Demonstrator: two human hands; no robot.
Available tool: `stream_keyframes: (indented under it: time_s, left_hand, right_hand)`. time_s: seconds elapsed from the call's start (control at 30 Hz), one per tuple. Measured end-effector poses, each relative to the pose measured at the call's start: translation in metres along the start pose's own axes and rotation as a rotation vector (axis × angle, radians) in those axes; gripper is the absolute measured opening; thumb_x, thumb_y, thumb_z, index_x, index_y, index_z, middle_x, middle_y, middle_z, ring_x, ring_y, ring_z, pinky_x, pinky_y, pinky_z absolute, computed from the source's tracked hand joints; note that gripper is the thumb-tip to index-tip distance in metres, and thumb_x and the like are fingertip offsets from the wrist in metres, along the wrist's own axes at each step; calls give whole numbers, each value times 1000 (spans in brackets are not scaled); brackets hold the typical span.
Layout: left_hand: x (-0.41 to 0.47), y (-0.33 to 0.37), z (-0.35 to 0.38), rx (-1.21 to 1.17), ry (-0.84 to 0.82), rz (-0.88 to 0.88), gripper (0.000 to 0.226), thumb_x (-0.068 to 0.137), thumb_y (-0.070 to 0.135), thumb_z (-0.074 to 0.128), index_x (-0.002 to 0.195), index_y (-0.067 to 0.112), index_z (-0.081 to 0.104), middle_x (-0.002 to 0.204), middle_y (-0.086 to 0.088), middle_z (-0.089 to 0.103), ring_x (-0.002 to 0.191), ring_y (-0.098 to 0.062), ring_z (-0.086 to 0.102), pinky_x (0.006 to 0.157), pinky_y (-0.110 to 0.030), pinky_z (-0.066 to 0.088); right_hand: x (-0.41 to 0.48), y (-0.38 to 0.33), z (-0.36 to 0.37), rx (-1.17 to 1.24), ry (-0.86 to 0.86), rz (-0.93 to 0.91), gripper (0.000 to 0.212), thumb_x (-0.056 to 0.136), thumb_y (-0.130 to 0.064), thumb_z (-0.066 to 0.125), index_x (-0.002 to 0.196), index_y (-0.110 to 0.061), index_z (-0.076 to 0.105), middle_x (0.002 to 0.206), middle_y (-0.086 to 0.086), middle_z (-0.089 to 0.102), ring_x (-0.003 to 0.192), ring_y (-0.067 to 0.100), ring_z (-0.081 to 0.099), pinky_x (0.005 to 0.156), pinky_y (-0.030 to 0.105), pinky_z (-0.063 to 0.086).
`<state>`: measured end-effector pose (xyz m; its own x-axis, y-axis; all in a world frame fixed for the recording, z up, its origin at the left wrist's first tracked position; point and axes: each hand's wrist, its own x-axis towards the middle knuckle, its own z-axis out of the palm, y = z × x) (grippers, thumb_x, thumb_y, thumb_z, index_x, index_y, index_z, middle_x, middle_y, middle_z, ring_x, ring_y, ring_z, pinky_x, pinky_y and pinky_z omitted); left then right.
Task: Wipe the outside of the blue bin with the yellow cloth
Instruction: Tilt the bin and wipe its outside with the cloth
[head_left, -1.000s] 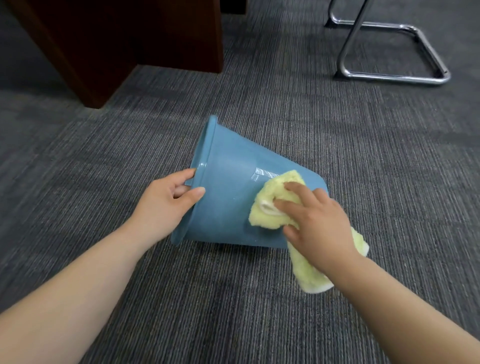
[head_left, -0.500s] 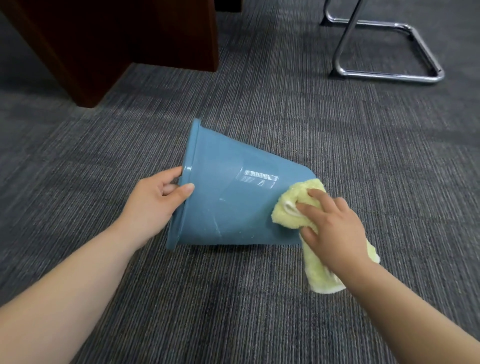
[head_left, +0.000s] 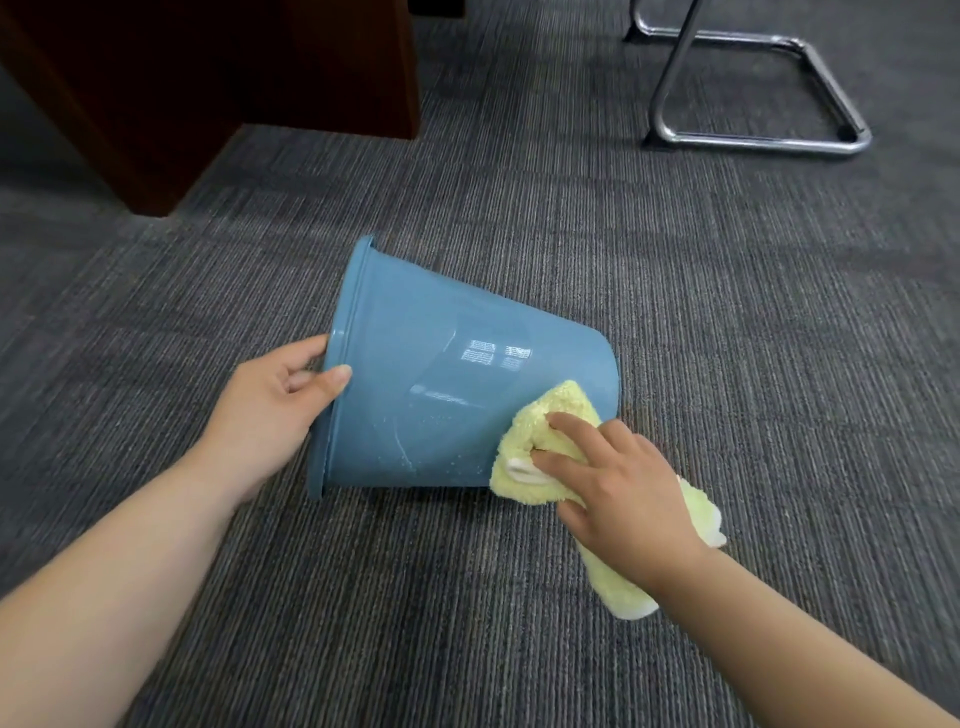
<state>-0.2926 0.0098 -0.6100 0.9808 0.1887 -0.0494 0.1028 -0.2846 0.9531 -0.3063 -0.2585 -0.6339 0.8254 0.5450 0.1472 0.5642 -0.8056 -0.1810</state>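
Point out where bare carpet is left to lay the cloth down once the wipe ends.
Bare carpet lies between the blue bin and the chair frame, and in front between both forearms. It is crowded at the bin's base, where the right hand presses the yellow cloth; the left hand holds the rim.

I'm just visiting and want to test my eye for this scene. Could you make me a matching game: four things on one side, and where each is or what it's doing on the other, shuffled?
Things:
1. blue bin
2. yellow cloth
3. left hand
4. metal chair frame

States:
A. holds the bin's rim
B. stands on the carpet at the far right
C. lies on its side on the carpet
D. pressed against the bin's wall near its base by the right hand

Pairs: 1-C, 2-D, 3-A, 4-B
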Motion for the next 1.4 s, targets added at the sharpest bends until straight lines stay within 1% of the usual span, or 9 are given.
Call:
stream_keyframes:
  time_s: [0.13,0.27,0.47,0.67,0.87,1.0,1.13,1.3,1.4]
  left_hand:
    - [0,2,1,-14,17,-26,32,83,9,52,100,36,52,63,32,63,60,10,61,56,-4,46]
    - [0,2,1,-16,54,-68,35,84,11,52,114,30,51,76,14,67,61,10,62,61,-14,49]
    - [3,-3,-3,9,47,-71,35,84,12,51,112,34,48,55,29,65,60,11,61,58,-15,49]
    - [2,0,-3,-33,40,-66,31,85,11,50,101,38,51,56,28,66,60,10,62,53,-7,47]
    - [0,8,2,136,73,-46,40,86,17,50,125,23,44,85,14,64,70,9,61,61,0,41]
    - [-5,14,6,563,-160,-51,93,74,31,64,137,35,-3,126,1,48,112,-21,50,97,-32,38]
    - [-7,18,0,694,-334,-39,114,71,18,68,127,45,-28,115,1,45,91,-21,59,84,-34,47]
    - [-8,17,0,514,-229,-11,99,73,10,66,135,44,-2,111,0,57,97,-18,58,89,-33,42]
    - [-7,26,3,329,-164,22,80,74,6,64,132,41,22,96,3,65,83,-12,64,79,-25,47]
  right_hand:
    - [-3,15,3,41,-7,160,42,50,-9,79,90,-15,69,107,12,66,70,33,59,57,39,49]
    - [-6,29,6,74,-5,398,39,71,-12,68,109,-16,62,128,11,53,93,34,50,74,38,41]
    - [-3,12,3,58,-37,187,44,48,-9,82,90,-12,69,105,16,67,67,35,59,54,40,50]
    - [2,41,4,95,42,499,40,74,-15,63,114,-15,58,131,11,49,103,35,47,76,38,41]
    - [9,34,2,265,124,544,40,76,-15,60,115,-16,56,133,4,45,112,26,41,71,31,32]
    - [15,24,4,224,38,467,39,77,-18,59,116,-19,55,133,3,44,111,26,41,69,29,30]
    - [15,24,3,249,24,521,40,79,-19,57,118,-20,53,135,1,42,115,24,39,68,28,31]
    - [14,23,-1,274,44,551,40,78,-16,57,118,-18,53,136,1,42,115,24,40,70,29,32]
    - [12,23,-10,319,120,574,39,77,-15,58,116,-17,55,135,1,42,115,24,41,73,29,31]
